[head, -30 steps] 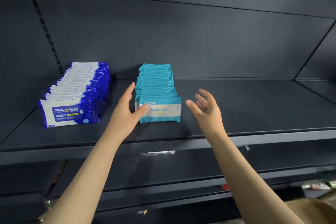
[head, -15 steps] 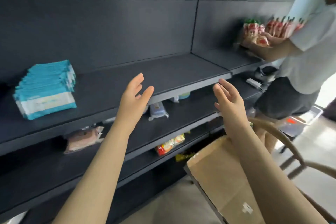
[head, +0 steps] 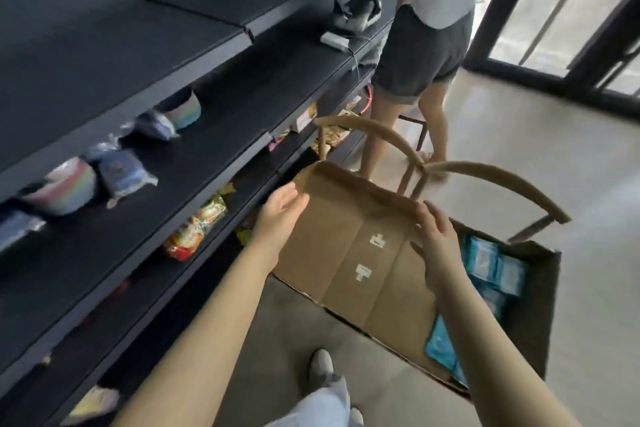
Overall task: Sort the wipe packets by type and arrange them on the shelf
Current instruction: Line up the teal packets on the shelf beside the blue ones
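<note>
A brown cardboard box (head: 363, 253) sits on a wooden chair (head: 485, 173) below me, one flap folded open towards me. Inside its right part lie several light-blue wipe packets (head: 491, 263). My left hand (head: 280, 215) hovers with straight fingers at the flap's left edge, holding nothing. Over the flap's right side, near the packets, my right hand (head: 433, 236) is spread with relaxed fingers, also holding nothing. The black shelf (head: 121, 45) rises at the left; its sorted rows are out of view.
A person (head: 426, 45) stands at the shelf's far end, beyond the chair. Lower shelves hold bagged goods (head: 121, 173) and snack packs (head: 197, 229). My shoe (head: 320, 366) is on the grey floor. Glass doors (head: 571, 10) are at the right.
My view has swung from the shelf rows down and right to the box on the chair. Both hands left the turquoise row and came down over the box flap, still holding nothing.
</note>
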